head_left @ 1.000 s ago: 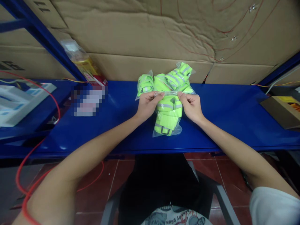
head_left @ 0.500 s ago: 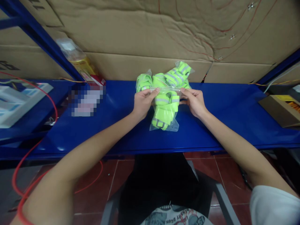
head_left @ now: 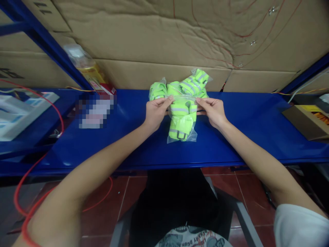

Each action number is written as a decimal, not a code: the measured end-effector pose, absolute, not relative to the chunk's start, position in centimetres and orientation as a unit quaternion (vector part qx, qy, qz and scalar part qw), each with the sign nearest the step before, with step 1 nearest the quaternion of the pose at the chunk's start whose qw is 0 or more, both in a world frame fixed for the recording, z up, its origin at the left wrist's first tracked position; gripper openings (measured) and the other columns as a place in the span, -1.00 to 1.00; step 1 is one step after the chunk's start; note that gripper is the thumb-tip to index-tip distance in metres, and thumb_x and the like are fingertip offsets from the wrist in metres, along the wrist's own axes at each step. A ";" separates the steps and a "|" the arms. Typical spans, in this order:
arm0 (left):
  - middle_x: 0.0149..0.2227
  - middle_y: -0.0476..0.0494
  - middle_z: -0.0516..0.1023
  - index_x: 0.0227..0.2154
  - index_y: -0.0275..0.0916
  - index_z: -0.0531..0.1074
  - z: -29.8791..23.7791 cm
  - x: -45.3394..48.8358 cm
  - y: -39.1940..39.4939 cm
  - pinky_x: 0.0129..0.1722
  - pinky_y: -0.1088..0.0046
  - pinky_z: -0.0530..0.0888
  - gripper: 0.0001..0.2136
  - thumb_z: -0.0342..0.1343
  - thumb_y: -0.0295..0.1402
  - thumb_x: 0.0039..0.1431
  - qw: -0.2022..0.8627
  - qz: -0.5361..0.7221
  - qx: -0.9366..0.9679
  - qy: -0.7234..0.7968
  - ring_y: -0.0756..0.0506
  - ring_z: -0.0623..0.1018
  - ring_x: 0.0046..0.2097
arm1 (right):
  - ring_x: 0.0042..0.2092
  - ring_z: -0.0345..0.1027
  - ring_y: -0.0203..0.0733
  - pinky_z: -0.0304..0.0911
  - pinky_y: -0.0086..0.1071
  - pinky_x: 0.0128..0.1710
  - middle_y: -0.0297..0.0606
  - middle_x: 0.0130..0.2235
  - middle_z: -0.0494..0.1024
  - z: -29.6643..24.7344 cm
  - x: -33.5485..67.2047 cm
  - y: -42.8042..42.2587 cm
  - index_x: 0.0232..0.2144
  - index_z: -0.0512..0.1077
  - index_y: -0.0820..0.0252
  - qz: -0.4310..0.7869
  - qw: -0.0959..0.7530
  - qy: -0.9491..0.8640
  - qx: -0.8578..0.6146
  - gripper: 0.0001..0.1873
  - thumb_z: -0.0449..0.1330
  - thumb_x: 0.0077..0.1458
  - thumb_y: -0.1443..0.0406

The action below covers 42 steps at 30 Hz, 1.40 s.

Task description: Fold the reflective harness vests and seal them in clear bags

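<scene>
Between my hands hangs a clear plastic bag (head_left: 182, 118) with a folded neon-yellow reflective strap inside, its dark buckle showing near the bottom. My left hand (head_left: 157, 111) pinches the bag's top edge at the left corner between thumb and fingers. At the right corner of the same edge, my right hand (head_left: 212, 110) pinches it too. Just behind lie more bagged neon-yellow straps, one bundle (head_left: 157, 90) at the left and another (head_left: 195, 82) at the right, against the cardboard.
The blue table (head_left: 128, 147) backs onto a cardboard wall (head_left: 144, 41) with thin red wires. At the left stand a wrapped bottle (head_left: 88, 68) and a blurred-out patch. An open carton (head_left: 305, 121) sits far right. A red hose (head_left: 19, 192) loops at lower left.
The bag's lower end has swung slightly to the right and up. Both hands keep their pinch on its top edge, nearly in place.
</scene>
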<state>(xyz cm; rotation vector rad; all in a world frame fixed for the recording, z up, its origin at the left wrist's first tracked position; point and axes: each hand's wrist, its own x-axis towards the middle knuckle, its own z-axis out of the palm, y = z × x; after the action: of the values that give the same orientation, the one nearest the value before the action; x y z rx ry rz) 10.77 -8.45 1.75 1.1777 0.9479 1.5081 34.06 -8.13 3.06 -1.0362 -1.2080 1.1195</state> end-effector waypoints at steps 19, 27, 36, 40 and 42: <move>-0.33 -0.13 0.75 -0.43 -0.21 0.65 2.2 10.3 -8.1 -0.52 0.54 0.57 -0.60 0.61 0.00 -0.05 0.444 0.659 0.446 0.411 -0.02 0.66 -0.41 | -0.38 0.66 -0.19 0.64 -0.43 -0.43 -0.23 -0.41 0.72 3.8 34.0 -8.6 -0.43 0.67 0.16 0.497 0.568 -0.502 -0.423 -0.54 0.65 -0.15 -0.05; -0.31 -0.12 0.75 -0.38 -0.21 0.66 2.3 10.1 -8.0 -0.52 0.55 0.57 -0.58 0.59 0.04 -0.03 0.432 0.652 0.475 0.402 0.01 0.65 -0.43 | -0.35 0.69 -0.17 0.67 -0.41 -0.42 -0.22 -0.35 0.76 3.7 34.2 -8.3 -0.36 0.70 0.17 0.531 0.554 -0.485 -0.418 -0.60 0.69 -0.18 0.09; -0.29 -0.13 0.76 -0.40 -0.21 0.73 1.6 10.2 -7.7 -0.25 0.43 0.71 -0.59 0.61 0.04 -0.08 0.483 0.622 0.481 0.385 -0.06 0.71 -0.28 | -0.29 0.72 -0.12 0.68 -0.39 -0.40 -0.20 -0.32 0.77 3.5 34.2 -8.2 -0.34 0.71 0.17 0.514 0.548 -0.500 -0.430 -0.55 0.70 -0.19 0.05; -0.32 -0.12 0.75 -0.42 -0.20 0.73 1.7 10.4 -8.0 -0.25 0.41 0.72 -0.64 0.62 -0.01 -0.07 0.462 0.638 0.479 0.386 -0.07 0.70 -0.28 | -0.31 0.72 -0.14 0.69 -0.39 -0.36 -0.17 -0.33 0.77 3.4 34.2 -8.2 -0.34 0.71 0.20 0.509 0.541 -0.490 -0.456 -0.60 0.68 -0.11 0.08; -0.32 -0.12 0.75 -0.42 -0.19 0.73 1.7 10.4 -8.1 -0.27 0.40 0.72 -0.63 0.61 0.00 -0.06 0.459 0.639 0.480 0.388 -0.07 0.70 -0.29 | -0.32 0.72 -0.15 0.70 -0.38 -0.34 -0.17 -0.35 0.76 3.4 34.2 -8.2 -0.35 0.70 0.20 0.507 0.539 -0.487 -0.463 -0.62 0.67 -0.07 0.08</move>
<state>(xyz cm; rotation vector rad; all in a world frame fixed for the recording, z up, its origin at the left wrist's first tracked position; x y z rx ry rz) 10.44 -8.08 1.72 1.1832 0.9568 1.5732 34.20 -8.19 3.39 -1.1018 -1.1577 1.2066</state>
